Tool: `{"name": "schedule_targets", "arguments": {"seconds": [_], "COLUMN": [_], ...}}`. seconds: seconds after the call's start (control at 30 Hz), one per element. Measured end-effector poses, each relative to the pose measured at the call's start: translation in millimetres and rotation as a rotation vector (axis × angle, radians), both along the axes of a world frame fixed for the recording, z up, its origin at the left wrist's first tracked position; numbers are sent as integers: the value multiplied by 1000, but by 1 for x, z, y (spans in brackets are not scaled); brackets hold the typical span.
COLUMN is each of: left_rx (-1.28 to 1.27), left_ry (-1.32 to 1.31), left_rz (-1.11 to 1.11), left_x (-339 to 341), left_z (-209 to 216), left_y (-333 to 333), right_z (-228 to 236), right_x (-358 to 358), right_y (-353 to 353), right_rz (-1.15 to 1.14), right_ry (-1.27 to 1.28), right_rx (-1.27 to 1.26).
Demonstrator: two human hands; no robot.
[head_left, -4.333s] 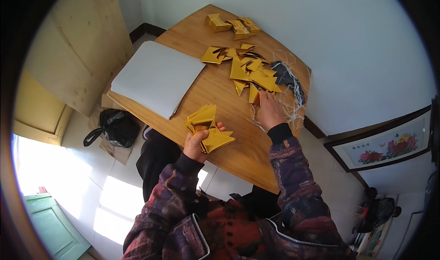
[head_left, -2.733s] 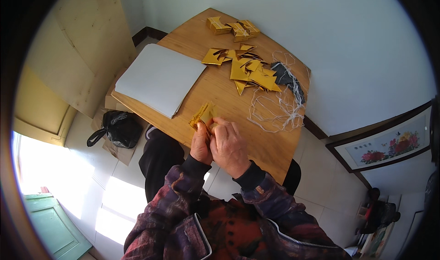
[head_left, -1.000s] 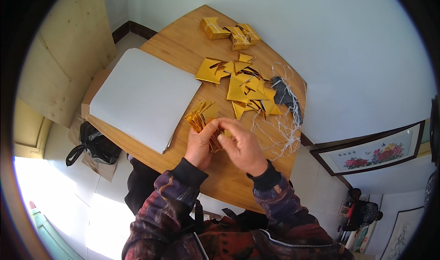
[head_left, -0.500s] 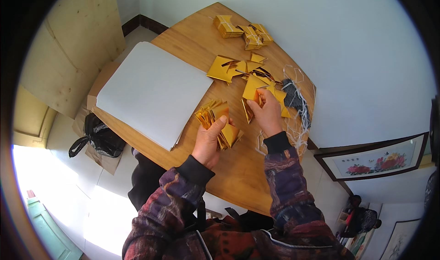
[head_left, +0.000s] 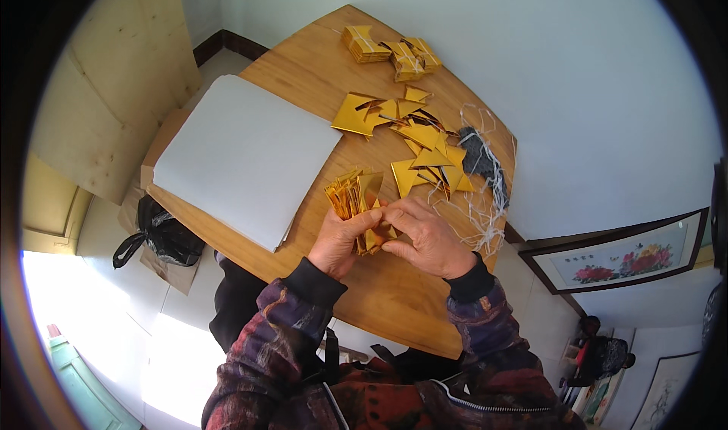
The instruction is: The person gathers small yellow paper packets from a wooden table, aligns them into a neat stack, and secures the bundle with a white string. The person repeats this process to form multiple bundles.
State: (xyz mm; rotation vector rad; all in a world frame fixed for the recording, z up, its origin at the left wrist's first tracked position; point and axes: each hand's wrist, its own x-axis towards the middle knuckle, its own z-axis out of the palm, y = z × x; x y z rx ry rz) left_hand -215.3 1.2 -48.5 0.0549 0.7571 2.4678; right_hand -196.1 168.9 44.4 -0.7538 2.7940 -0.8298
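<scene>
My left hand (head_left: 337, 236) is closed around a thick stack of folded gold paper pieces (head_left: 347, 193), whose layered edges fan out at the far left side. My right hand (head_left: 426, 233) meets it from the right, thumb and fingers pinching a gold piece at the stack's near right side; the fingers hide most of that piece. Beyond both hands, a loose heap of folded gold pieces (head_left: 428, 138) is spread over the table, several of them pointed or triangular. At the far end lie tied bundles of gold paper (head_left: 364, 45), bound with pale string.
A pile of large white sheets (head_left: 243, 157) covers the left part of the wooden table (head_left: 394, 301). Tangled white strings (head_left: 493, 195) and a dark grey cloth (head_left: 476, 153) lie along the right edge. On the floor at left sits a black plastic bag (head_left: 168, 233).
My right hand has moved from the loose heap toward me and left, bringing a gold piece to the stack. My left hand stays nearly in place with its stack.
</scene>
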Motion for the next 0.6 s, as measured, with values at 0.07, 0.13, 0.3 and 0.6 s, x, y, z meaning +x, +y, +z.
{"name": "schedule_targets", "arguments": {"seconds": [0.07,0.13,0.3,0.6], "left_rx": [-46,-29,23,7], "left_ry": [-31,-43,-126,-167], "left_rz": [48,144,123,106], "left_x": [1,3,0,0], "left_z": [0,2,4,3], "left_y": [3,6,2,1], "right_z": [-2,-5,-44,-47], "right_x": [-4,-23,-55,-74], "right_y": [12,30,45,63], "right_rz": [-49,-174,-207,-218], "right_ry": [-53,-125,372,260], "right_rx": [-20,-21,733,298]}}
